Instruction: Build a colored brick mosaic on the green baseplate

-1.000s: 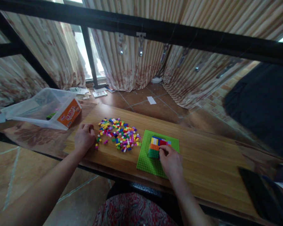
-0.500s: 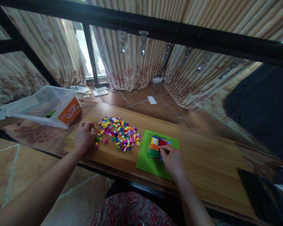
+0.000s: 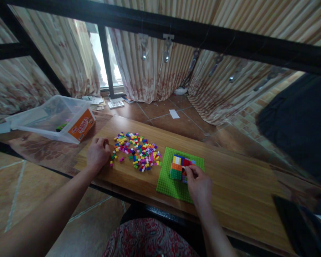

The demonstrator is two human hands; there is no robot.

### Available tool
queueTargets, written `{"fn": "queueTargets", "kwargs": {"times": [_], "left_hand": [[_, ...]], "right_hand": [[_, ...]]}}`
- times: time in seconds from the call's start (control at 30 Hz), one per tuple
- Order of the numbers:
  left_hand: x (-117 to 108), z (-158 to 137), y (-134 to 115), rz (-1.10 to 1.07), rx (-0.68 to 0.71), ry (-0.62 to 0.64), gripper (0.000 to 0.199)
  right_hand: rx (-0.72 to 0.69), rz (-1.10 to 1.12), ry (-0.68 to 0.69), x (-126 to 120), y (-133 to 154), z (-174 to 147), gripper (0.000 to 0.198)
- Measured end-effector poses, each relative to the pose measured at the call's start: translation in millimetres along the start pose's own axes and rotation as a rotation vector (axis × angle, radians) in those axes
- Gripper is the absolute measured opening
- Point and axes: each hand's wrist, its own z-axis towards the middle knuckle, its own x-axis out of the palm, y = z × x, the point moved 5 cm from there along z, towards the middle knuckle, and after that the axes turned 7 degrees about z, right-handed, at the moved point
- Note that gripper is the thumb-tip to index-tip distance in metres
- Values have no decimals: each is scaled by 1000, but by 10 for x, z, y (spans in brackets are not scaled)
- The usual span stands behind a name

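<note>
My right hand [image 3: 200, 182] is closed in a pinch over a block of joined building bricks [image 3: 177, 167]. A tiny pale piece, apparently a building brick, shows at its fingertips. White, yellow, orange, green, red and blue bricks form the block, whose right side is partly hidden by the fingers. Beneath it lies a green studded baseplate [image 3: 168, 187]. My left hand [image 3: 97, 154] rests on the table with its fingers curled in; whatever is inside them is hidden. Just right of that hand spreads a pile of loose coloured bricks [image 3: 139, 151].
The wooden table [image 3: 238, 189] runs left to right before me. At its left end a clear plastic bin [image 3: 50, 130] with an orange label lies tipped, a few pieces inside. A black rail [image 3: 192, 34] crosses above. Papers [image 3: 116, 104] and a white card [image 3: 174, 114] lie on the floor.
My right hand has shifted slightly over the brick block, staying in a pinch. My left hand stays curled beside the pile. The whole view has moved a little.
</note>
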Motion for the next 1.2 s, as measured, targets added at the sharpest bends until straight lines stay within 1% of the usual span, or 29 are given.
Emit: {"fn": "queueTargets", "kwargs": {"times": [0.1, 0.2, 0.3, 0.37, 0.5, 0.6, 0.83, 0.93, 1.0, 1.1, 1.2], "left_hand": [[15, 6, 11, -4, 4, -5, 30], [24, 11, 15, 1, 14, -10, 30], [28, 13, 17, 10, 18, -12, 31], [31, 12, 21, 14, 15, -10, 31], [31, 12, 25, 1, 17, -18, 30], [27, 12, 21, -8, 19, -21, 30], [27, 7, 17, 0, 15, -22, 29], [25, 5, 16, 8, 22, -26, 29], [23, 4, 14, 9, 29, -28, 29], [28, 5, 15, 5, 37, -33, 29], [46, 8, 26, 3, 32, -35, 28]], "right_hand": [[-12, -66, -49, -74, -6, -29, 36], [-104, -79, -77, -98, 8, -61, 35], [-262, -83, -35, -41, 43, -127, 33], [-339, -132, -5, 13, 49, -192, 35], [-415, -230, -1, 79, 30, -304, 43], [-450, -280, 6, 107, 22, -344, 45], [-458, -416, 17, 169, 1, -406, 50], [-440, -415, 30, 181, -18, -410, 50], [-432, -372, 39, 168, -31, -391, 50], [-418, -238, 35, 107, -40, -349, 47], [-358, -87, -39, 1, -27, -325, 39]]}}
